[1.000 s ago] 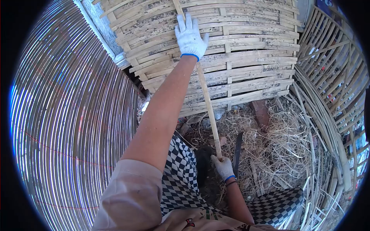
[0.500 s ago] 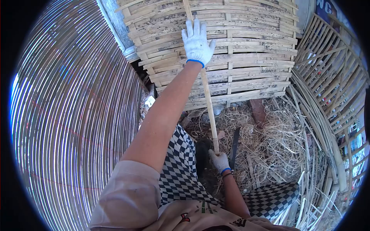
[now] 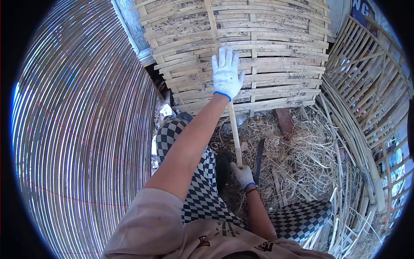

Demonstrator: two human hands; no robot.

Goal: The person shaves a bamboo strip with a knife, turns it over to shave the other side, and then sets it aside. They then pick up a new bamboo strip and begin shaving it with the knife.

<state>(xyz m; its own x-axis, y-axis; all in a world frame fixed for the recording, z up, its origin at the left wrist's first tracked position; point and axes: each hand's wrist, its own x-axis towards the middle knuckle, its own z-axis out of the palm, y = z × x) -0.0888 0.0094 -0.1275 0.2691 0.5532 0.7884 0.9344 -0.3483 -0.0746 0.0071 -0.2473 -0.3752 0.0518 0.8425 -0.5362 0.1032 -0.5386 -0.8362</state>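
A long bamboo strip (image 3: 234, 131) runs from low in the view up over a woven bamboo panel (image 3: 284, 73). My left hand (image 3: 226, 77), in a white knitted glove with a blue cuff, lies flat over the strip with its fingers stretched out. Lower down, my gloved right hand (image 3: 244, 175) is closed round the strip's near end. Just right of that hand, a long dark blade (image 3: 259, 159) lies on the shavings; its handle is hidden.
Curly bamboo shavings (image 3: 302, 153) cover the ground, with a reddish brick (image 3: 283, 121) among them. A screen of thin slats (image 3: 86, 129) stands on the left. Bundled bamboo strips (image 3: 351, 134) and a lattice fence (image 3: 366, 73) line the right. My checkered trousers (image 3: 200, 190) show below.
My left hand has slid down along the strip toward me, its arm more bent. My right hand keeps its hold at the near end. The view has shifted slightly.
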